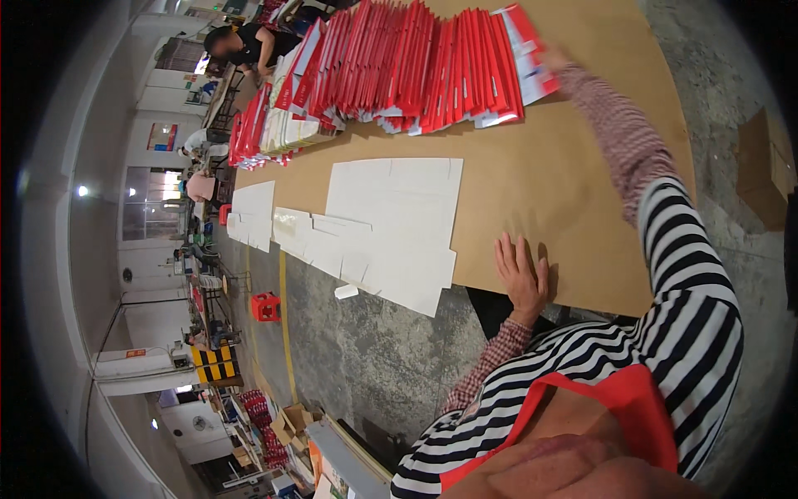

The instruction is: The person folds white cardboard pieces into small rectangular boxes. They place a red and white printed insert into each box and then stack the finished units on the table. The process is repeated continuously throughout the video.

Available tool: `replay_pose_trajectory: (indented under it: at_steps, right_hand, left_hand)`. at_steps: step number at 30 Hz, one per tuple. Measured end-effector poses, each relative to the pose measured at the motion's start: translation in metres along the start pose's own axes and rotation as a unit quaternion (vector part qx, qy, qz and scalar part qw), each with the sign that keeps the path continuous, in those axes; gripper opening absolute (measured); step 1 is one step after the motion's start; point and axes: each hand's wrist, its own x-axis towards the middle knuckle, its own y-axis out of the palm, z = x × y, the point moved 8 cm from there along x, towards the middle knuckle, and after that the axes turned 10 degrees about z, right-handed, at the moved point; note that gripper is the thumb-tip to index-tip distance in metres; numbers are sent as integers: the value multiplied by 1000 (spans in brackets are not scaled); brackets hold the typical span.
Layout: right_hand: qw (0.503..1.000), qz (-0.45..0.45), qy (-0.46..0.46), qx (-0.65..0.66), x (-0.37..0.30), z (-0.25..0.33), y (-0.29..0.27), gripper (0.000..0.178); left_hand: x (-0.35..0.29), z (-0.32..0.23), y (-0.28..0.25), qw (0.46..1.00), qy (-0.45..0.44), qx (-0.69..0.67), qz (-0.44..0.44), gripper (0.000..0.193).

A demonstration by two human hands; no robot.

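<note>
My left hand (521,276) lies flat near the front edge of the brown-topped table (573,241), fingers apart and nothing in it. At the far side, my right hand (555,61) reaches to the right end of a long row of red folded card packages (399,62). It touches or overlaps the edge of the last red-and-white card package (529,58), which leans out from the row. Motion smears its fingers, so their grip is hidden. Left of my left hand lies a flat white cut card sheet (399,216) with slots, its near end jutting over the table edge.
More white card pieces (252,218) lie further left, beside a pale bundled stack (291,133). A red stool (266,307) stands on the concrete floor. At the right is a cardboard box (763,170). A person in black (249,46) sits beyond the row; other workers are further off.
</note>
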Motion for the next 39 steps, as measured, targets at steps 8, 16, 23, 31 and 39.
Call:
replay_pose_trajectory:
  at_steps: [8, 16, 23, 31, 39]
  right_hand:
    - [991, 90, 62, 77, -125, 22, 95, 43]
    - [941, 252, 136, 183, -346, 64, 41, 35]
    - [905, 150, -365, -162, -478, 243, -1, 35]
    - [916, 148, -224, -298, -589, 118, -132, 32]
    - [961, 211, 120, -130, -596, 26, -178, 38]
  left_hand:
    - [-64, 102, -135, 989, -127, 60, -45, 40]
    - [-111, 171, -177, 920, -123, 334, 165, 24]
    - [-24, -50, -146, 925, 165, 267, 212, 13]
    - [-66, -109, 6, 893, 160, 153, 392, 103]
    - [-39, -64, 65, 921, 19, -224, 317, 30]
